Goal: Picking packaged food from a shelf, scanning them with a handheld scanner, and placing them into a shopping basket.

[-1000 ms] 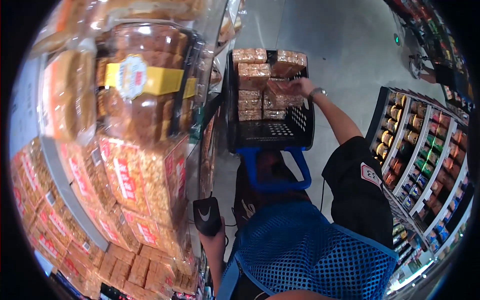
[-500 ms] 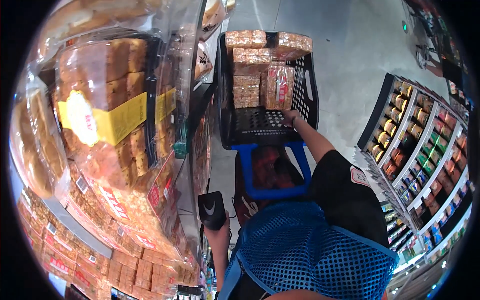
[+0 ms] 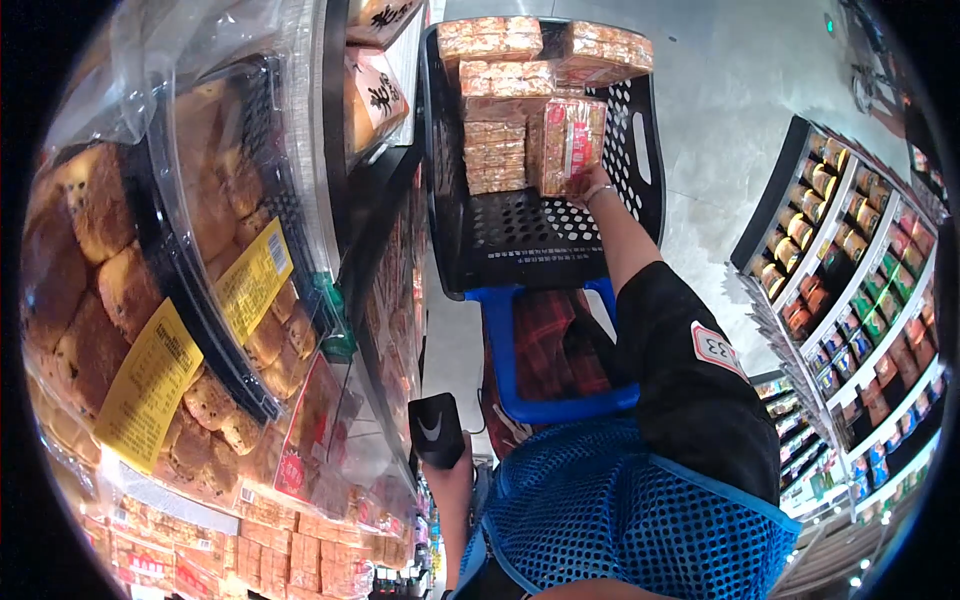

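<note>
A black shopping basket with a blue frame stands in front of me. Several clear-wrapped packs of golden, puffed snack blocks are stacked in its far part. My right hand reaches in, its fingers curled at the near right corner of a pack with a red and white label. That pack leans beside the left stack. Lower down, near the shelf, my left hand is closed round a black block-like object with a pale curved mark; its exact kind is unclear.
Close on my left, a shelf holds bagged bread rolls with yellow labels and more golden snack packs below. A tiered rack of jars and packets stands to the right. Grey floor lies beyond the basket.
My right hand has come from just short of the labelled pack onto its corner. The basket sits higher in view, and the bread on the left looks closer. My left hand keeps its hold.
</note>
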A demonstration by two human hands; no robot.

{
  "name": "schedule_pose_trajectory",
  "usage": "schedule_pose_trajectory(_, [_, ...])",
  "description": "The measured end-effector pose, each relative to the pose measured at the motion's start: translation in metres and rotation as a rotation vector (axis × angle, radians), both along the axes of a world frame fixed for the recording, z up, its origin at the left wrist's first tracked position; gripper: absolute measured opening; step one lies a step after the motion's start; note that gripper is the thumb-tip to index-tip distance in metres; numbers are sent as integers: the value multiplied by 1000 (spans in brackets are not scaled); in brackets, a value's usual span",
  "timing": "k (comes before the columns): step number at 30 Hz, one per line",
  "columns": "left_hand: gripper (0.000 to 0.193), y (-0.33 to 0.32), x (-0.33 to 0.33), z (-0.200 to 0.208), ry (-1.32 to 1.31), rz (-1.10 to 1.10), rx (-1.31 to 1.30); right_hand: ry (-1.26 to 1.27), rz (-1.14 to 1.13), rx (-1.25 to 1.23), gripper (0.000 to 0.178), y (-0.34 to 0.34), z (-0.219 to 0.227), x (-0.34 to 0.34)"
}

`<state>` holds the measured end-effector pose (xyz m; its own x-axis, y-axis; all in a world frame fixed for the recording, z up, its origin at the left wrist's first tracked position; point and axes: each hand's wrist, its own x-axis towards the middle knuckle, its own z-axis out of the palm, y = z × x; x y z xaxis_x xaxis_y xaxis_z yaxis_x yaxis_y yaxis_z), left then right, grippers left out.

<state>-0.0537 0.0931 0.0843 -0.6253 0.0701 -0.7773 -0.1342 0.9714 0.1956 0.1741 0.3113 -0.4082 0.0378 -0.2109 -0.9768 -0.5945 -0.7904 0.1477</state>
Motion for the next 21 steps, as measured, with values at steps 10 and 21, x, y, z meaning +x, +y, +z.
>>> schedule_pose_trajectory(10, [39,-11,-7,-14,-99,6,42,-133,10,213,27,33,9,49])
schedule_pose_trajectory(21, [42,16,-9,1,-135,-23,-83,23,-464,273,54,23,14,39])
